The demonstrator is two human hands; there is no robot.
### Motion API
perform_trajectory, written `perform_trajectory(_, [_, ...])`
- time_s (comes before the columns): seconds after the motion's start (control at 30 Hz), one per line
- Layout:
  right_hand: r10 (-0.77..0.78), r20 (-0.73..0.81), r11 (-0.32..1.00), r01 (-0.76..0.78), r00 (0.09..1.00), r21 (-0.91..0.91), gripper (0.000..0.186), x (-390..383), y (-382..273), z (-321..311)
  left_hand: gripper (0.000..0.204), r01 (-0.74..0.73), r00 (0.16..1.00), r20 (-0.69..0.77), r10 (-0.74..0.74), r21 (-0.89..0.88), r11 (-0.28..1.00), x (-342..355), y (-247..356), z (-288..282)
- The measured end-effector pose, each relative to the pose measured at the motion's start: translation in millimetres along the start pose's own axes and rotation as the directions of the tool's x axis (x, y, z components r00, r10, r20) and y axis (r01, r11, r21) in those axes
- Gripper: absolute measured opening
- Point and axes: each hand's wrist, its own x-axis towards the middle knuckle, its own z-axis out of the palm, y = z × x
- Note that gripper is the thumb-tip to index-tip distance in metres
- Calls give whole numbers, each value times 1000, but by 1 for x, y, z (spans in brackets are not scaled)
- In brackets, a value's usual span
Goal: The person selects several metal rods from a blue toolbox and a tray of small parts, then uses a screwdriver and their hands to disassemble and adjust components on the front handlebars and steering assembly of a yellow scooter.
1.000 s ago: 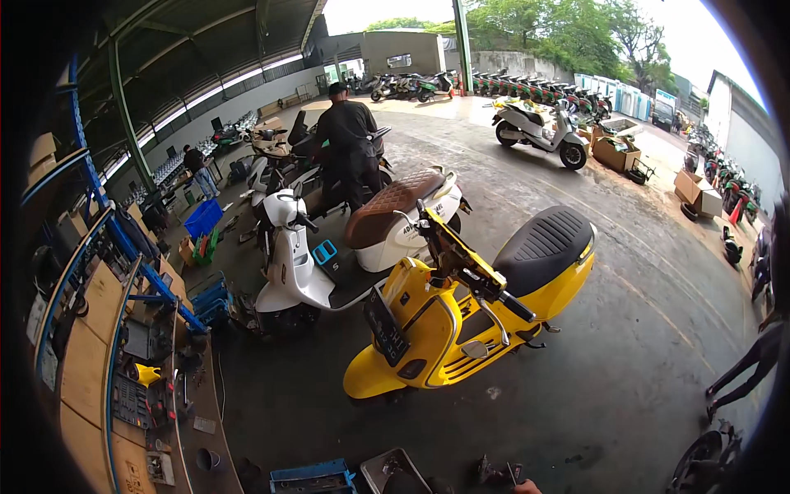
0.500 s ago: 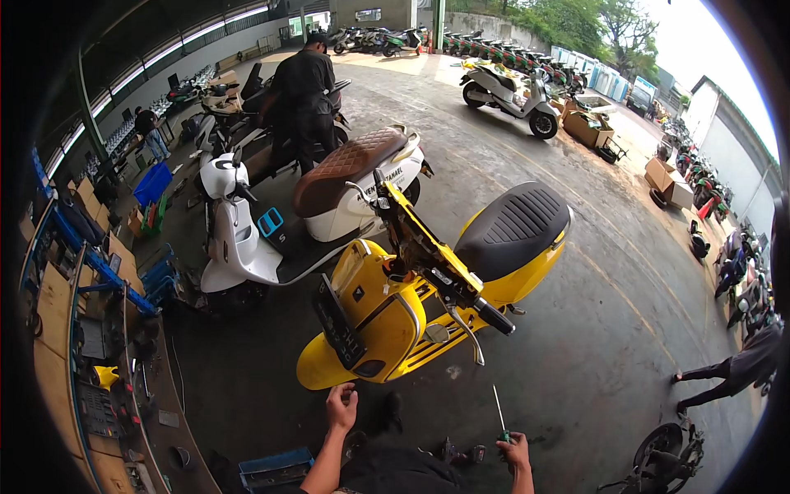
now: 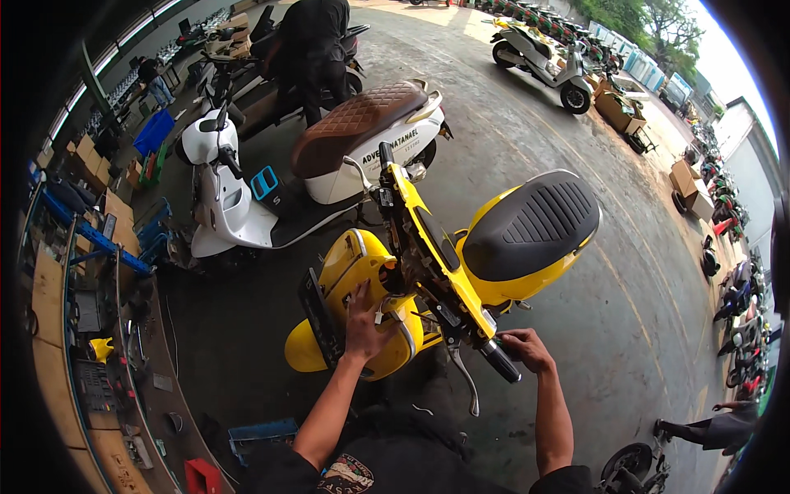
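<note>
My left hand (image 3: pixel 362 329) rests with fingers stretched on the front panel of a yellow scooter (image 3: pixel 296 354), just left of its steering column. My right hand (image 3: pixel 527 348) is curled round the green-handled screwdriver (image 3: pixel 500 344) beside the black right grip (image 3: pixel 502 362); the screwdriver's shaft is mostly hidden. The scooter's handlebar cover (image 3: pixel 436 239) looks partly opened, with dark fittings showing. A black plate (image 3: pixel 315 313) is fixed to the front, and the black ribbed seat (image 3: pixel 531 226) lies beyond the handlebar.
A white scooter (image 3: pixel 230 206) with a brown seat stands behind. A person in black (image 3: pixel 317 49) bends over another scooter. A workbench (image 3: pixel 148 370) and shelving line the left. Another person (image 3: pixel 716 424) and a dark two-wheeler (image 3: pixel 629 461) are at lower right; a parked white scooter (image 3: pixel 543 62) stands farther back.
Both my hands have risen to the yellow scooter: the left onto its front panel, the right with the screwdriver to the right handlebar. The view has tilted down.
</note>
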Motion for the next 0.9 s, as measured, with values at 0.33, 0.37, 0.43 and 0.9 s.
perform_trajectory(0.33, [-71,375,883,233,924,-408,35,97,-84,14,49,305,939,-204,-278,112,946,-4,37,25])
perform_trajectory(0.37, [-129,407,865,303,904,-400,35,103,-84,15,46,325,930,-237,-280,175,930,-3,42,28])
perform_trajectory(0.43, [-64,434,850,277,899,-448,36,113,-89,10,43,368,918,-247,-309,250,895,-2,48,32])
perform_trajectory(0.9, [504,740,815,-529,446,-237,36,172,-104,-6,43,370,899,-336,-283,235,899,6,41,48])
